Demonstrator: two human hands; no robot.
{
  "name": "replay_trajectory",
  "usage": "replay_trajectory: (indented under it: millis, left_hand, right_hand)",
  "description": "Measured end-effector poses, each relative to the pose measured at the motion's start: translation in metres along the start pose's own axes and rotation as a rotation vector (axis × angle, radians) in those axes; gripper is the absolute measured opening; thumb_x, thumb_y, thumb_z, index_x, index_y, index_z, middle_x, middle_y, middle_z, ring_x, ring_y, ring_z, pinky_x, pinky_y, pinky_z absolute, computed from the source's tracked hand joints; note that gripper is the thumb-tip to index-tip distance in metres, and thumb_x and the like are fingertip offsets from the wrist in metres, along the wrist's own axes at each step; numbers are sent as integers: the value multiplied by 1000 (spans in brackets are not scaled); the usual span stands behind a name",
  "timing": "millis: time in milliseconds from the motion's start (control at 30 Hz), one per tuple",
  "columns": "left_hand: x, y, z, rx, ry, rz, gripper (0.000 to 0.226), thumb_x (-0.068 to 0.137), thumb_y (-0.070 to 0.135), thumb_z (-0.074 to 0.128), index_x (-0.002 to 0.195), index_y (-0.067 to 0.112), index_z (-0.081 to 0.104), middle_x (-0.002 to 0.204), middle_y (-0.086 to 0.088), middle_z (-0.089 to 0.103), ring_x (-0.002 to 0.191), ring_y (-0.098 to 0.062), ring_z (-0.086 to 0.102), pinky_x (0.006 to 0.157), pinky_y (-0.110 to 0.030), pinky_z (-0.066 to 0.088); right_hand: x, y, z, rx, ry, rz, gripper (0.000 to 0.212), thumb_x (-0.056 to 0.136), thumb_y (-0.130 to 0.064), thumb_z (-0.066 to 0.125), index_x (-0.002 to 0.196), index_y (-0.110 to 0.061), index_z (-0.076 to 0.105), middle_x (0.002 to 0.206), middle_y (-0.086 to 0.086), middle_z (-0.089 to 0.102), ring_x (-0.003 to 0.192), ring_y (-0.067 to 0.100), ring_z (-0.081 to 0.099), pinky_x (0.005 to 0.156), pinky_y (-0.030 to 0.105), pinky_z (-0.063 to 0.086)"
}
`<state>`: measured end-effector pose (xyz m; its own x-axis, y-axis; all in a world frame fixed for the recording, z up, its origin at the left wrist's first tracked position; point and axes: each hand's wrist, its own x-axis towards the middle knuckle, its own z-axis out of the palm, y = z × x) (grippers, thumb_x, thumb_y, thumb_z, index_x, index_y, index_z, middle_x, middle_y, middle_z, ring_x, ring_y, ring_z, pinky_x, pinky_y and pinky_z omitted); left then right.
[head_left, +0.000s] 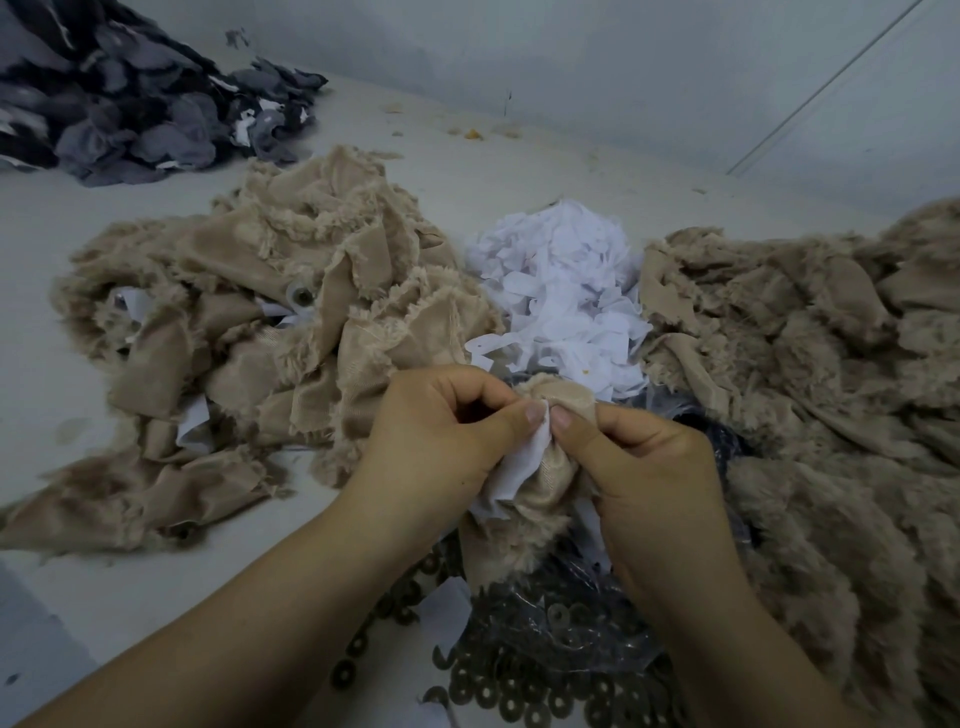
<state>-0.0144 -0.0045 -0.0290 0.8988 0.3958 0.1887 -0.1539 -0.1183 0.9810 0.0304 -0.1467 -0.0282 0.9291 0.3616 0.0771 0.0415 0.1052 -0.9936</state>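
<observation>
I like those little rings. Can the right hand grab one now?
Probably not yet: the right hand pinches the fur piece with the left hand. Loose rings lie uncovered close by, so once freed, likely yes.

1. No text, label, brand, number or sign can be read anywhere in the view.
2. No print can be made out on the heap of white paper pieces (561, 291).
3. The white slip (519, 467) held against the beige fur piece (548, 493) is seen blank on the side that shows.
</observation>
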Motion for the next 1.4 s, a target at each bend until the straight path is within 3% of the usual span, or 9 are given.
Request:
replay_trajectory:
  millis: [167, 267, 367, 467, 600, 933, 1133, 1300, 1400]
  left_hand:
    - [0, -2, 2, 48, 17, 51, 17, 88, 9, 71, 72, 5, 73, 59, -8, 67, 50, -13, 61, 50, -27, 50]
    - [-2, -4, 3, 82, 24, 78, 14, 87, 12, 72, 74, 8, 74, 65, -6, 70, 61, -22, 67, 56, -36, 57]
    - [-4, -4, 3, 50, 28, 101, 5, 85, 14, 74, 84, 18, 73, 75, -1, 70, 69, -15, 68, 62, -29, 58]
    - [-4, -6, 3, 55, -10, 130, 17, 80, 17, 74, 92, 28, 73, 85, 1, 71, 79, -14, 69, 70, -28, 59]
    - [-2, -8, 1, 63, 12, 170, 9, 82, 6, 77, 84, 15, 76, 84, -2, 72, 80, -18, 70, 74, -36, 58]
    - [-1, -8, 0, 1, -75, 204, 13, 81, 9, 64, 75, 0, 71, 76, -3, 65, 73, -16, 61, 69, -24, 49]
    - [-2, -11, 3, -34, -22, 137, 11, 86, -3, 69, 80, 7, 73, 76, -8, 72, 74, -29, 68, 69, -36, 59]
    - [-2, -10, 3, -27, -33, 111, 13, 79, -1, 77, 81, 11, 74, 78, -8, 73, 76, -31, 68, 72, -39, 60]
    - [-2, -11, 3, -40, 4, 116, 22, 78, -8, 74, 81, 13, 74, 78, -9, 72, 77, -28, 69, 73, -37, 60]
  right_hand:
    - [0, 3, -1, 22, -25, -5, 18, 73, -30, 72, 80, -16, 81, 74, 11, 76, 69, 24, 75, 62, 29, 62]
    - [1, 6, -1, 20, -5, 22, 16, 77, -29, 72, 83, -18, 81, 81, 13, 77, 78, 30, 75, 69, 34, 63]
    - [2, 8, -1, 48, 4, 61, 19, 76, -31, 72, 86, -18, 81, 82, 14, 77, 80, 32, 75, 67, 33, 62]
    - [4, 9, 0, 129, -16, 108, 27, 75, -34, 72, 92, -16, 81, 91, 16, 77, 88, 35, 74, 75, 38, 62]
    - [7, 10, 0, 256, -15, 178, 32, 75, -32, 71, 95, -8, 79, 99, 20, 75, 98, 36, 72, 85, 41, 59]
    - [10, 15, -2, 221, -6, 191, 25, 76, -34, 68, 89, -17, 82, 97, 14, 77, 97, 31, 73, 85, 41, 60]
    - [11, 17, -2, 206, -24, 185, 25, 79, -35, 65, 93, -21, 81, 99, 12, 77, 97, 27, 74, 81, 36, 60]
    - [12, 12, 0, 324, -114, 270, 27, 78, -24, 67, 99, -8, 75, 98, 17, 74, 91, 27, 72, 76, 36, 60]
    - [11, 8, 1, 399, -181, 351, 37, 79, -18, 65, 113, -4, 70, 111, 26, 70, 100, 33, 67, 93, 47, 56]
